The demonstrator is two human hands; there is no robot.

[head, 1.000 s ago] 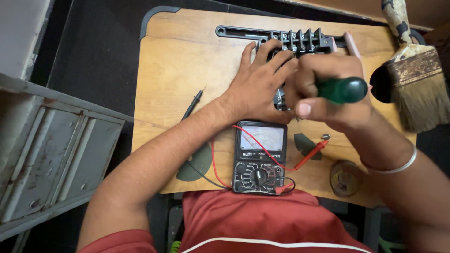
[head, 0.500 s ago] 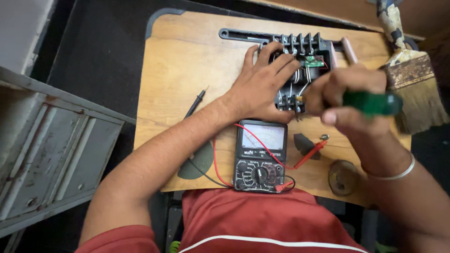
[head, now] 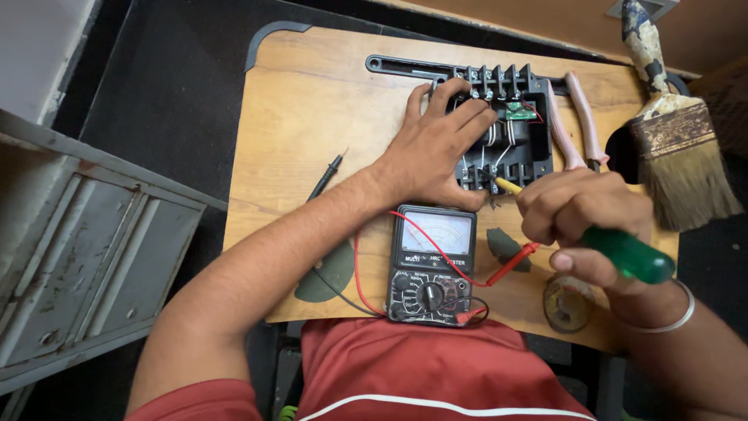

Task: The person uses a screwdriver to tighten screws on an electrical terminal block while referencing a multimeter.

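Your left hand (head: 432,160) lies flat, open, pressing the black terminal block (head: 506,125) at the far side of the wooden board (head: 312,117), while your right hand (head: 584,214) grips the green-handled screwdriver (head: 623,253), tip at the block's near edge, w/ the multimeter (head: 432,265) just nearer.

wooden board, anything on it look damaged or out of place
Yes. The wooden board has dark worn patches where the surface has come away, one near the left forearm and one right of the multimeter. The paintbrush is crusted with old paint and hangs over the right edge. The black probe lies loose, apart from the meter.
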